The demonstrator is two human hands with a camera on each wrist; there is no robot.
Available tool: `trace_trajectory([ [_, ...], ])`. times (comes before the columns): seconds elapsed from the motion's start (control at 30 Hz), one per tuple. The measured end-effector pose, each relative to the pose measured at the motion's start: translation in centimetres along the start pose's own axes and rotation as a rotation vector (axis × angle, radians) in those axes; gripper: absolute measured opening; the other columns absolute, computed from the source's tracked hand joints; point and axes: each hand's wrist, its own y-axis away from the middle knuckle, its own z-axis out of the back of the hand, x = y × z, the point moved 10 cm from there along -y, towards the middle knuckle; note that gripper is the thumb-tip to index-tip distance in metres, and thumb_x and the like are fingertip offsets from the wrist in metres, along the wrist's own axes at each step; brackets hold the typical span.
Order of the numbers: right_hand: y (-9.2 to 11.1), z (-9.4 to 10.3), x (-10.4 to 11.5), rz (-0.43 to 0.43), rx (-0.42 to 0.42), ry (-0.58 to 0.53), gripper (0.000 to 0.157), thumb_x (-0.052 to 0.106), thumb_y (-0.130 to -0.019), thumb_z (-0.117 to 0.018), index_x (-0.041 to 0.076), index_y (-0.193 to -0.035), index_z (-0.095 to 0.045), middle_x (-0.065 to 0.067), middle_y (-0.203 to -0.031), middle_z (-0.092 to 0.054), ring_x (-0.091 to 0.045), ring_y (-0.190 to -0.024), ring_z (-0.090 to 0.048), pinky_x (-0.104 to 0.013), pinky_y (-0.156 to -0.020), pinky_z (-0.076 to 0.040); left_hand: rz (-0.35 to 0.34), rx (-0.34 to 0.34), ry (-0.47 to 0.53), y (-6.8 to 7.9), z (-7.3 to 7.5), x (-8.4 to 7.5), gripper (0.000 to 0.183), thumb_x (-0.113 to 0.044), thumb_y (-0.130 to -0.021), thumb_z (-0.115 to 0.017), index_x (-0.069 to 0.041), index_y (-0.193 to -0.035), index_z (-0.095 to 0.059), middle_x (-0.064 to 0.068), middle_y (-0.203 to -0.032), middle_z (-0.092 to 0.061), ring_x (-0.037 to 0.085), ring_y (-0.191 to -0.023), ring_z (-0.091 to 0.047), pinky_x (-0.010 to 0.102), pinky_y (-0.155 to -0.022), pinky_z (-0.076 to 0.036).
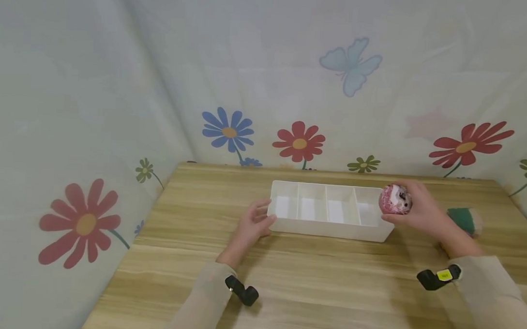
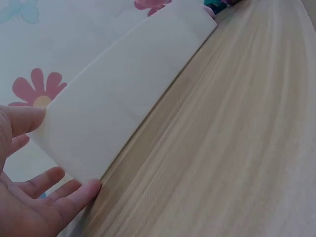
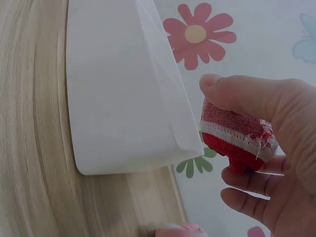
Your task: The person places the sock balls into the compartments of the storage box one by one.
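My right hand (image 1: 419, 208) holds a balled-up red and white sock (image 1: 395, 199) above the right end of a long white divided box (image 1: 331, 229). In the right wrist view, the sock (image 3: 237, 131) shows red knit with a white band, between thumb and fingers beside the box's rim. At the box's left end is my left hand (image 1: 253, 222), fingers extended. The left wrist view shows its thumb at the box's upper corner and a fingertip at the lower one. The box stands on the table, and its several compartments show bare white floors.
Behind my right wrist, a green and greyish rolled bundle (image 1: 464, 221) lies on the wooden table (image 1: 320, 282), partly covered by the forearm. A flower-printed curtain (image 1: 258, 77) hangs along the table's back and left sides.
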Motion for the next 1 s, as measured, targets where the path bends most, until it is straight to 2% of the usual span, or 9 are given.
trace_trajectory([
  [0.1,-0.3,-0.4,0.0,-0.003,0.009,-0.001,0.083,0.026,-0.069,-0.083,-0.006,-0.13,-0.037,-0.028,-0.122,-0.038,-0.042,-0.107,-0.037,-0.059,-0.079,-0.04,0.011,-0.019,0.004,-0.2,0.0,0.7,0.052,-0.021,-0.086,-0.067,-0.015,-0.134,-0.047,0.019,-0.131,-0.047,0.031,-0.113,-0.051,0.046,-0.078,-0.051],
  [0.27,-0.8,-1.2,0.2,-0.002,0.028,-0.017,0.083,0.025,-0.07,-0.083,-0.004,-0.132,-0.037,-0.028,-0.123,-0.037,-0.042,-0.109,-0.037,-0.059,-0.083,-0.039,-0.006,-0.039,-0.005,0.1,0.0,0.7,0.051,-0.025,-0.086,-0.067,-0.017,-0.132,-0.048,0.018,-0.129,-0.049,0.031,-0.112,-0.052,0.044,-0.076,-0.052],
  [0.43,-1.1,-2.3,0.2,-0.019,0.071,-0.032,0.084,0.025,-0.071,-0.081,-0.002,-0.135,-0.033,-0.027,-0.129,-0.035,-0.042,-0.113,-0.035,-0.062,-0.086,-0.037,-0.011,-0.038,-0.008,0.1,0.0,0.6,0.051,-0.025,-0.086,-0.067,-0.018,-0.133,-0.048,0.018,-0.129,-0.049,0.031,-0.111,-0.052,0.044,-0.076,-0.052],
  [0.63,-1.3,-3.2,0.2,-0.008,0.1,-0.047,0.082,0.02,-0.071,-0.082,0.001,-0.135,-0.035,-0.026,-0.129,-0.035,-0.041,-0.113,-0.036,-0.06,-0.087,-0.036,-0.005,-0.036,0.011,-0.1,0.0,0.8,0.052,-0.024,-0.086,-0.067,-0.018,-0.134,-0.047,0.017,-0.13,-0.048,0.03,-0.111,-0.051,0.044,-0.078,-0.052],
  [1.0,-1.6,-4.4,0.3,0.013,0.111,0.027,0.086,0.031,-0.067,-0.083,0.004,-0.135,-0.038,-0.024,-0.127,-0.041,-0.039,-0.111,-0.04,-0.06,-0.085,-0.037,0.004,-0.034,0.031,-0.2,-0.1,1.2,0.051,-0.023,-0.087,-0.067,-0.018,-0.134,-0.047,0.017,-0.129,-0.048,0.03,-0.111,-0.052,0.044,-0.077,-0.052],
])
